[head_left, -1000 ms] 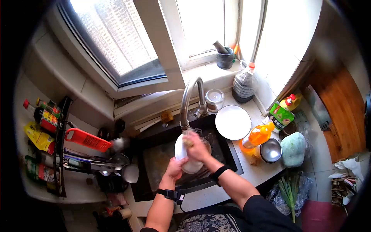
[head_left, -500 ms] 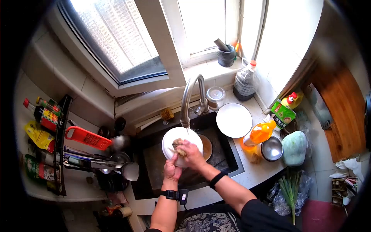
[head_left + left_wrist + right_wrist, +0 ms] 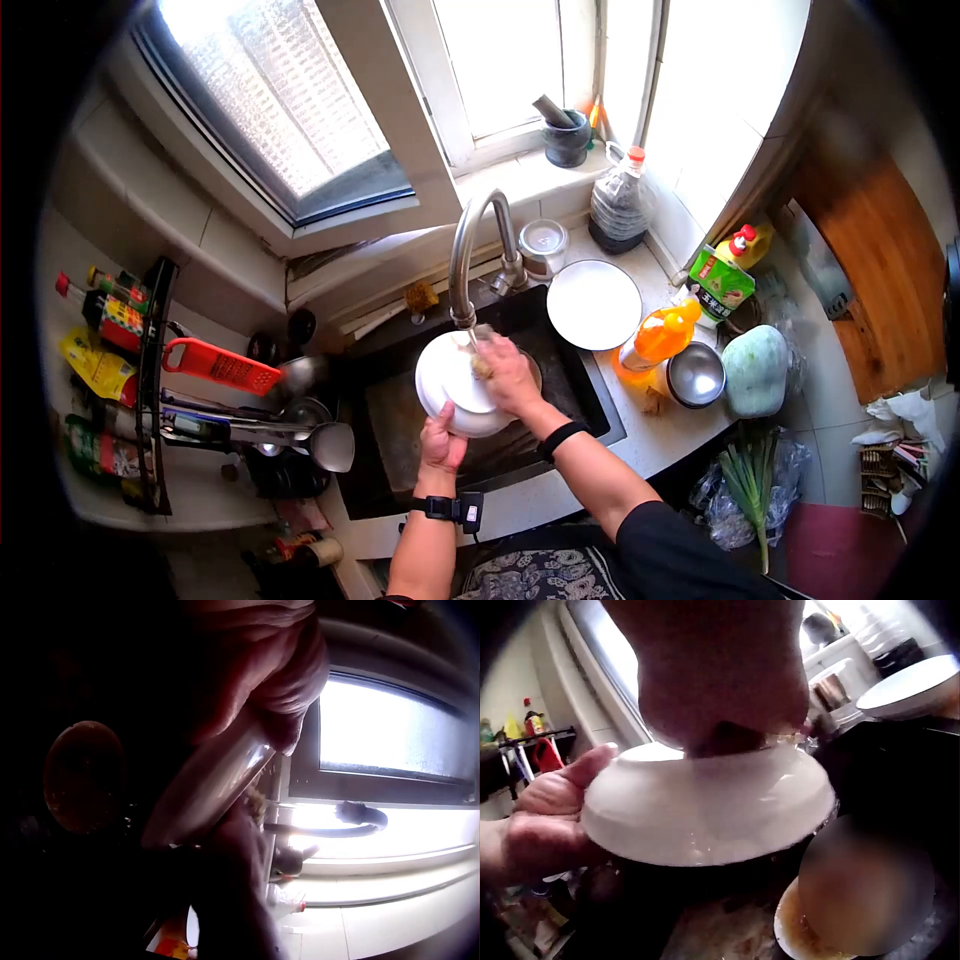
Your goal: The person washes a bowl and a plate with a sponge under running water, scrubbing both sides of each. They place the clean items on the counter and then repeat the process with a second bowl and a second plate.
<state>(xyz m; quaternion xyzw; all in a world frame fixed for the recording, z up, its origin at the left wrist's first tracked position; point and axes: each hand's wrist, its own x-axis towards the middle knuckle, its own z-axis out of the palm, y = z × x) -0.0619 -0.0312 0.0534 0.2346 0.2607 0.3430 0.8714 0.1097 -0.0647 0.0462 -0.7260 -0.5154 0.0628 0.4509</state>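
A white shallow bowl (image 3: 437, 372) is held over the dark sink (image 3: 385, 435), just below the tap's spout. My left hand (image 3: 441, 442) grips its near left edge, thumb on the upper face. With my right hand (image 3: 510, 378) I hold a tan, fibrous scrubber (image 3: 482, 366) against the bowl's right side. In the right wrist view the bowl's smooth wet side (image 3: 712, 806) shows, with the left hand (image 3: 551, 817) at its edge; the right hand (image 3: 720, 675) hides most of the scrubber. Deeper in the sink lies a dish with brownish residue (image 3: 795, 926).
The curved metal tap (image 3: 462, 255) rises behind the bowl. Right of the sink are a white plate (image 3: 594, 304), an orange bottle (image 3: 655, 340), a metal bowl (image 3: 696, 375) and a pale green melon (image 3: 755, 370). Ladles and a red grater (image 3: 222, 366) hang at left.
The bowl has turned from a steep tilt to face upward more. My right hand with the scrubber has swept over its middle, then to its upper right side. The left hand keeps its hold.
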